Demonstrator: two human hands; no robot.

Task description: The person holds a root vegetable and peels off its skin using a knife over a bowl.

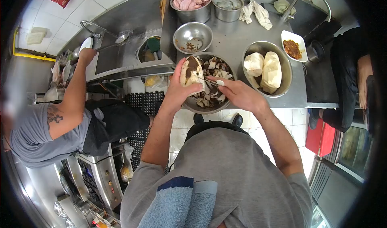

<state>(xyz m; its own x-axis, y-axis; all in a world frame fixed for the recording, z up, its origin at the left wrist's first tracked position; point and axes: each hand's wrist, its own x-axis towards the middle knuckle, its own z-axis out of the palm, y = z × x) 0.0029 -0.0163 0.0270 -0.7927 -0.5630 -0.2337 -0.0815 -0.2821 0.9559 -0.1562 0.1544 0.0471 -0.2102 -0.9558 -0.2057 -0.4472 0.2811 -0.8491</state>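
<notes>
My left hand (178, 85) is wrapped round a partly peeled tuber (191, 75), with white flesh and patches of dark brown skin. In my right hand (240, 94) is a small knife (210, 81), its blade at the right side of the tuber. Both hands are over a metal bowl (233, 71) holding brown and white peelings (210, 98). To the right, another metal bowl (286, 83) holds white peeled pieces (271, 72). A smaller metal bowl (193, 28) with brown scraps stands just behind the peelings.
At the back are a pot of pink meat pieces (188, 3) and a pot of pale, glossy pieces (227, 1). A white cloth (258, 14) lies beside them. A square white dish (293, 46) sits at right. A co-worker (60, 123) stands at left; another person (346, 79) is at right.
</notes>
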